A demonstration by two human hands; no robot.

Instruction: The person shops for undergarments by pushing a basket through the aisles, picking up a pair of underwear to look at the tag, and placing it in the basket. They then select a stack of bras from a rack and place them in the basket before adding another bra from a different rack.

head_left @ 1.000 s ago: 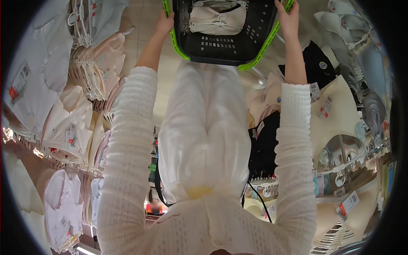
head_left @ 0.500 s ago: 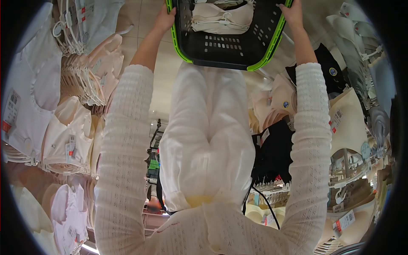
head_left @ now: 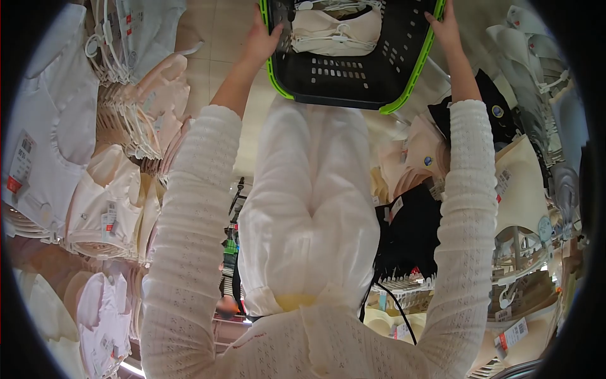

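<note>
We gripped the black shopping basket (head_left: pixel 341 90) with both hands, one at either side, so that it hung between them and reached back from them toward our body. Our left hand (head_left: pixel 261 39) was closed over the basket's left edge, its thumb lying over the inner face and its other fingers mostly hidden on the outside. Our right hand (head_left: pixel 444 28) was curled in the same way over the opposite edge, the thumb tip showing just inside; how tightly either hand squeezed, we could not tell. Under both hands ran the basket's bright green rim (head_left: pixel 274 74).

Inside, between our two hands and touching neither, lay a few cream bras (head_left: pixel 310 28), with a white hanger (head_left: pixel 341 38) across them. They sat somewhat closer to the left hand than to the right.

Our white trousers (head_left: pixel 309 183) showed beyond the basket's near edge, on the body side of both hands. To the left of our left hand, and nearer our body, hung a row of peach bras (head_left: pixel 165 104); farther back along that side was a pale bra with a price tag (head_left: pixel 104 174). Well to the right of our right hand were grey bras (head_left: pixel 524 54), and behind that hand, beside the forearm, a black garment (head_left: pixel 481 101) bearing a round sticker.
</note>
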